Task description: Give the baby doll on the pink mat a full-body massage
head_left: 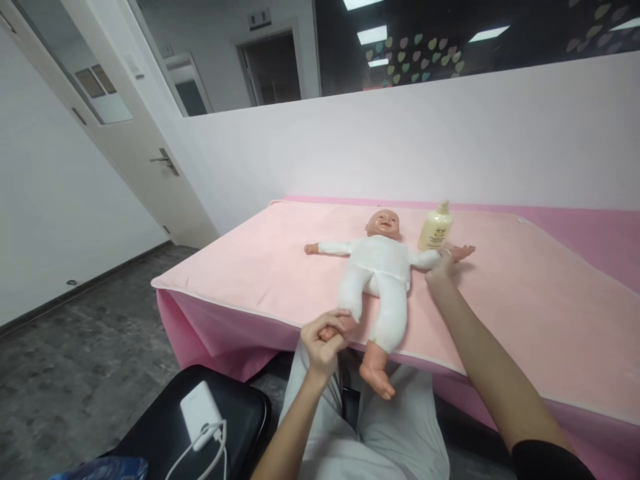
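Observation:
A baby doll in a white suit lies face up on a pink blanket, its head toward the wall and its feet at the near edge. My left hand is closed around the doll's foot on the left side of the view. The doll's other foot hangs bare over the edge. My right hand is wrapped round the doll's forearm on the right, near the wrist, and the doll's small hand sticks out beyond it. Just behind that arm stands a pale yellow pump bottle.
A black chair at the lower left carries a white power bank with a white cable. A darker pink cloth shows under the blanket. Behind the table runs a white wall with a window above; a door is at the left.

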Available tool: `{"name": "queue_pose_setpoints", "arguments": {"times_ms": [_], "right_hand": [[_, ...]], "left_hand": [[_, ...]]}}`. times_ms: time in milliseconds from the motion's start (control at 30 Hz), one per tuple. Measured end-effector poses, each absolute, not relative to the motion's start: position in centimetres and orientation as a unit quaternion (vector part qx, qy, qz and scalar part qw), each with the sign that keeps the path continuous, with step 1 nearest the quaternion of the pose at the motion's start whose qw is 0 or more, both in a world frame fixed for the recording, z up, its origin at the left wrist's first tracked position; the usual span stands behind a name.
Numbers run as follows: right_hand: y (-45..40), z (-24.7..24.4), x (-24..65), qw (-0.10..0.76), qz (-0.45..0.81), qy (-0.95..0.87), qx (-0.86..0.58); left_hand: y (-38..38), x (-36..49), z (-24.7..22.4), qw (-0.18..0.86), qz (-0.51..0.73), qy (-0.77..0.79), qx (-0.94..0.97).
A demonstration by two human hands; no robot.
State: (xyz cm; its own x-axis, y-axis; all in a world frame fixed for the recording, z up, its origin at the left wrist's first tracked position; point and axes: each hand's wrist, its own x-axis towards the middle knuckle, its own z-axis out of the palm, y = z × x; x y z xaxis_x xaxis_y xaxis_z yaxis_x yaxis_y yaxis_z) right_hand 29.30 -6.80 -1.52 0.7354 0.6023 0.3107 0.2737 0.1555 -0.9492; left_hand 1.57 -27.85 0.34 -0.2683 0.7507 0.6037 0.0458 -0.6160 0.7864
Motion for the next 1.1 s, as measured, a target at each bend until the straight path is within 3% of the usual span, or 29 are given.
{"name": "queue_pose_setpoints", "arguments": {"times_ms": [67,133,267,333,533,700,933,1100], "right_hand": [[-7.4,-0.7,28.4,0.717,0.127,-0.272,-0.629],[-8.1,0.0,27.4,0.706,0.097,-0.330,-0.619],[-9.6,0.8,25.8,0.478,0.008,-0.643,-0.598],[-9.9,0.9,25.6,0.377,-0.038,-0.708,-0.596],[-9.7,0.9,26.1,0.342,-0.085,-0.721,-0.597],[-9.7,0.8,25.6,0.382,-0.031,-0.705,-0.596],[-8.5,0.5,26.4,0.638,0.164,-0.391,-0.643],[-7.3,-0.2,28.4,0.719,0.235,-0.243,-0.608]], "left_hand": [[-26.1,1.7,2.5,0.231,0.714,0.323,0.576],[-23.1,2.2,4.3,0.221,0.704,0.295,0.607],[-15.5,4.1,4.9,0.289,0.667,0.289,0.623],[-12.8,4.8,4.1,0.357,0.621,0.285,0.637],[-11.8,3.9,2.8,0.407,0.608,0.272,0.624],[-12.6,3.8,2.8,0.403,0.616,0.282,0.615],[-16.1,3.5,3.5,0.378,0.627,0.293,0.615],[-22.6,1.9,1.3,0.376,0.666,0.307,0.567]]}}
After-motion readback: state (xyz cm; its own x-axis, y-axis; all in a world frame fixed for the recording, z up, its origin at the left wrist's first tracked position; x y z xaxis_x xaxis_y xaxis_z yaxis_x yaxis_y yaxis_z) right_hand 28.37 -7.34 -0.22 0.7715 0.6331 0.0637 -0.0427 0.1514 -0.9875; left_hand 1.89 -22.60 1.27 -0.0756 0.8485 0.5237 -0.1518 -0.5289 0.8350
